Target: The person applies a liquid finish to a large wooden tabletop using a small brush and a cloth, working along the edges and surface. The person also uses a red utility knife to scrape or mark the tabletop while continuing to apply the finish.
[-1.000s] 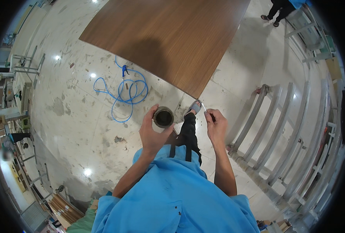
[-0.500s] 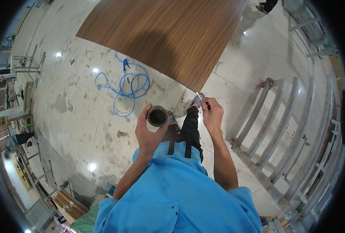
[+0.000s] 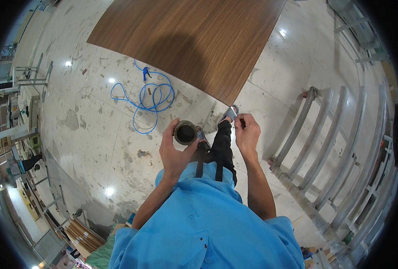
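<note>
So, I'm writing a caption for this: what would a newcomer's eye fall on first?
The big brown wood-grain board at the top middle, with a dark shadow on it. Below it, left of centre, a bright blue hose lies looped on the floor. Nearer, the left hand holds a round cup, the right hand a thin pale stick.

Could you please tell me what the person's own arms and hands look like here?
The left hand and right hand are bare: no gloves, watch or band shows. The forearms are uncovered too, coming out of short, loose blue sleeves that match the blue shirt.
</note>
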The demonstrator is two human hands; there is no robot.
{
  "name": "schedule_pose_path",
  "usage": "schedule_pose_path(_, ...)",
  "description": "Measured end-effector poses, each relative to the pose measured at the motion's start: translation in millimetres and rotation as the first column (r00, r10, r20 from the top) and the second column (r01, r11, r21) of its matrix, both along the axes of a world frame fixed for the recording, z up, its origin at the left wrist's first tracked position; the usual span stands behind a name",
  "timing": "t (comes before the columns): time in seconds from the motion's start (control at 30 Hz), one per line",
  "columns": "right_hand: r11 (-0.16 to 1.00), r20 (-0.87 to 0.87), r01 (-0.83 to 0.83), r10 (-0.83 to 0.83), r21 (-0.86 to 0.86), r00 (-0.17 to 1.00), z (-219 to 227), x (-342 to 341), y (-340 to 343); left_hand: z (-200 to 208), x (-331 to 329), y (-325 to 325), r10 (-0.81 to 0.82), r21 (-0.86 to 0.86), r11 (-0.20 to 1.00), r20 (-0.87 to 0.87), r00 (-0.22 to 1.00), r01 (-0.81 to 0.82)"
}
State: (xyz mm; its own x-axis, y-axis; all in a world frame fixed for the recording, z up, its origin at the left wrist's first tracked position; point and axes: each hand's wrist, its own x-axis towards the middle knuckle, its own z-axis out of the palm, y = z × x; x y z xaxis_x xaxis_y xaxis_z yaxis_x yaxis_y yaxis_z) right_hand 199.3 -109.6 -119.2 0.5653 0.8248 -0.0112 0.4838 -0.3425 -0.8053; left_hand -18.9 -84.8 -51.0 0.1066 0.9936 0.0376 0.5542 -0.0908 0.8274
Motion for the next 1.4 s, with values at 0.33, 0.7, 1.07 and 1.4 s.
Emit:
schedule_pose_path(0.33, 0.943, -0.1, -0.298, 0.315, 0.149, 0.944, 103, -16, -20, 5, 12, 8, -0.122, 0.213, 0.968, -0.05, 0.991, 0.13)
schedule_pose_path(0.7, 0.821, 0.41, -0.562, 0.479, 0.105, 0.776, 145, -17, 1, 13, 34, 9, -0.215, 0.367, 0.891, -0.175, 0.961, 0.267)
schedule_pose_path(1.07, 0.845, 0.436, -0.534, 0.476, 0.013, 0.764, 148, -18, -8, 8, 40, 1, -0.179, 0.371, 0.899, -0.175, 0.968, 0.233)
schedule_pose_path(1.4, 0.816, 0.42, -0.577, 0.517, 0.022, 0.746, 147, -17, -3, 6, 43, -3, -0.176, 0.364, 0.906, -0.137, 0.975, 0.215)
